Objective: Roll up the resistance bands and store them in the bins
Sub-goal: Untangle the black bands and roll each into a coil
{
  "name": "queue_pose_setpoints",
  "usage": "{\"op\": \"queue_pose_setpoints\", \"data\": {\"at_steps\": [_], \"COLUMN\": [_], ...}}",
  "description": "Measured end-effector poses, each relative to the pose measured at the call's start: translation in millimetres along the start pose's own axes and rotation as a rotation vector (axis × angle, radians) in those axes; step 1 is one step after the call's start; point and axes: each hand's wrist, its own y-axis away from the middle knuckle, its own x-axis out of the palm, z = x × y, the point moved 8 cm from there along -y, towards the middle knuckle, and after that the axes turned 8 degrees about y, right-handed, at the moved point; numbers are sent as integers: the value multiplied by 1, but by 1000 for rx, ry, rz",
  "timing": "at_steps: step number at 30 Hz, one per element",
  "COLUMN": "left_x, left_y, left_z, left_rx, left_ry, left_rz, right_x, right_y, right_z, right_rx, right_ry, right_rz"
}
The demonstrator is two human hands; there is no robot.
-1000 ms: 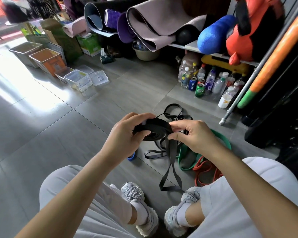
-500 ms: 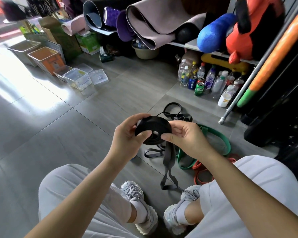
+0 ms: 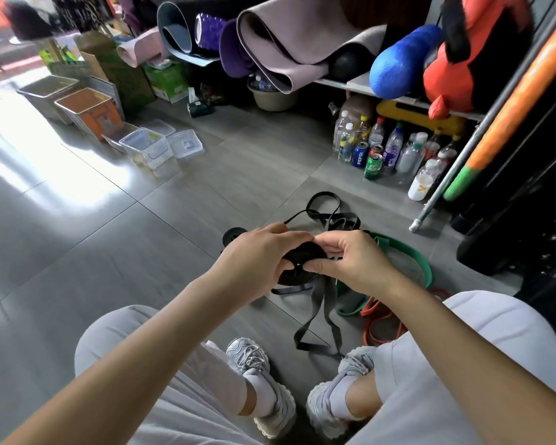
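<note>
The person sits low over a grey tiled floor (image 3: 116, 258) with both hands raised above the knees, and between them is the task's thing: one flat black rubber resistance band wound into a coil (image 3: 302, 253). The left hand (image 3: 257, 255) wraps over the coil's top and left side, fingers curled round it. The right hand (image 3: 350, 264) pinches the coil's right edge between thumb and bent fingers. The two hands nearly touch above the roll. From under the coil, the unrolled tail of the band (image 3: 321, 306) hangs in a long double loop, its end lying on the floor just in front of two pale grey sneakers (image 3: 264, 377).

On the floor behind the left hand lies one small, finished black coil (image 3: 233, 236). Beyond the hands is one loose tangle of black band (image 3: 331, 215); how many bands it holds cannot be told. To the right lie one wide green band (image 3: 416, 268) and one orange band (image 3: 382, 322), their loops overlapping.

Well apart, at upper left, the bins stand in a row: one grey tub (image 3: 50, 91), one orange tub (image 3: 90, 112) and one clear plastic tub (image 3: 145, 147), with two clear flat lids (image 3: 185, 144) beside it. By the shelf stands a cluster of plastic bottles (image 3: 395, 146) with two cans in front, one blue (image 3: 360, 154) and one green (image 3: 373, 162).
</note>
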Motion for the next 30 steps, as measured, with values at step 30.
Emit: {"op": "queue_pose_setpoints", "data": {"at_steps": [30], "left_x": [-7], "left_y": [9], "left_z": [-11], "left_rx": [60], "left_ry": [-188], "left_rz": [-60], "right_x": [-3], "right_y": [1], "right_z": [-3], "right_rx": [-6], "right_ry": [83], "right_rz": [-40]}}
